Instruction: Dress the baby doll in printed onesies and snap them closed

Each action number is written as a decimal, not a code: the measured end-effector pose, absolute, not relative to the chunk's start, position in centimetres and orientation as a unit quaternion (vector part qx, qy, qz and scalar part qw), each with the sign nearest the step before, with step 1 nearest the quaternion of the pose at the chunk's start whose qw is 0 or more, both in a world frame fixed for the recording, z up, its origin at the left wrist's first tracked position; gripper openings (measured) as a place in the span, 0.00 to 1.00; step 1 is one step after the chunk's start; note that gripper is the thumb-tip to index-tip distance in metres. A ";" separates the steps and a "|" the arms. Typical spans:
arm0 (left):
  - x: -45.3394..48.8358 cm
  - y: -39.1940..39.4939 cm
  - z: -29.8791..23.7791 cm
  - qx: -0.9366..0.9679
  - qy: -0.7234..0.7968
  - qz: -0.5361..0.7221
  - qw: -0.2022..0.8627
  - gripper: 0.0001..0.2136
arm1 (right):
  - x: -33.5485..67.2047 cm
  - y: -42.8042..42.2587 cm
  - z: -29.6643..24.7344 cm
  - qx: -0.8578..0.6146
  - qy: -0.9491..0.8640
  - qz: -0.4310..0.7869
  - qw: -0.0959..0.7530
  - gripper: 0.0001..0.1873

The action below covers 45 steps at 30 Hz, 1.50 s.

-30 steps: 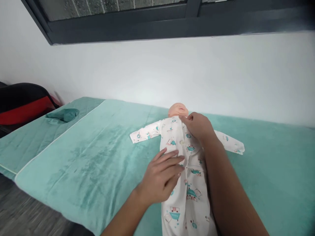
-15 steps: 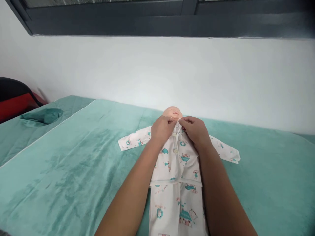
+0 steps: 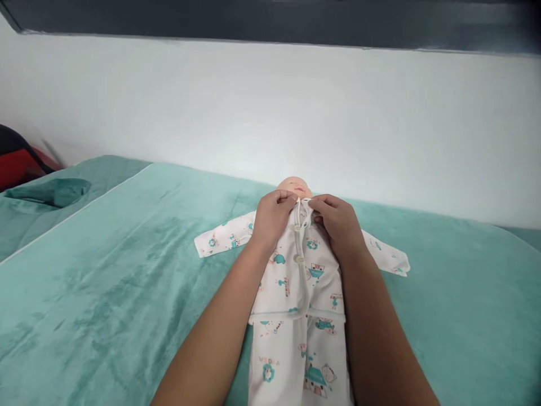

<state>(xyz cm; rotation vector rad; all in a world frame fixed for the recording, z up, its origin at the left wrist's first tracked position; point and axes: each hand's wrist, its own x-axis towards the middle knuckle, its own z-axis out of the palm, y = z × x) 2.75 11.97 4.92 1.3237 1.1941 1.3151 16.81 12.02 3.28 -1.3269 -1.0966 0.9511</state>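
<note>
A baby doll (image 3: 295, 184) lies on its back, dressed in a white printed baby shirt (image 3: 319, 256) with buttons down the front and matching pants (image 3: 287, 361). At the neck, my left hand (image 3: 274, 217) pinches the shirt's left collar edge between thumb and fingers. My right hand (image 3: 338, 220) grips the opposite collar edge, where a buttonhole shows. Between the hands the collar edges stand slightly apart. Two pale buttons are visible lower on the placket. Both sleeves stretch out to the sides, partly hidden behind my hands.
A green plush cover (image 3: 127, 282) lies under the doll. A dark green cloth hollow or bundle (image 3: 51, 192) is at the left, near a black and red object (image 3: 17, 163). Behind rises a white wall (image 3: 262, 113) below a dark window frame (image 3: 253, 22).
The collar edges have come apart a little, and the buttonhole on the right one shows now. Both hands still hold the collar. The view has tilted down and shifted slightly.
</note>
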 end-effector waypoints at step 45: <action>2.7 13.4 3.3 0.589 0.455 0.504 0.440 0.10 | 16.8 6.5 1.4 -0.515 -0.628 0.317 0.489 0.20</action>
